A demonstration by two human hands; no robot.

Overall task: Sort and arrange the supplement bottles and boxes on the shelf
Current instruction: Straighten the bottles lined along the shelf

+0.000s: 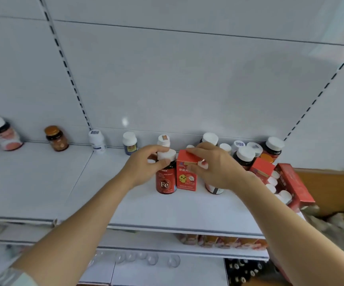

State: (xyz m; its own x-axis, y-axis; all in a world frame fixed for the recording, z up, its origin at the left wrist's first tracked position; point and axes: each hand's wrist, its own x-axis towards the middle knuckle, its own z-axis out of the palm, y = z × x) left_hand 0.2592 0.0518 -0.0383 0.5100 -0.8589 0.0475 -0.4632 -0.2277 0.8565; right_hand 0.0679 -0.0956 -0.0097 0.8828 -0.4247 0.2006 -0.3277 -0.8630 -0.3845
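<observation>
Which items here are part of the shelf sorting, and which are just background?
In the job: Fe bottle under left hand; red box in right hand; bottle cluster; shelf.
Background: clear cups and orange packets below.

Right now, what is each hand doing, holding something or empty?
Left hand: grips the white cap of the red Fe bottle.
Right hand: pinches the top of the small red box beside that bottle.
</observation>
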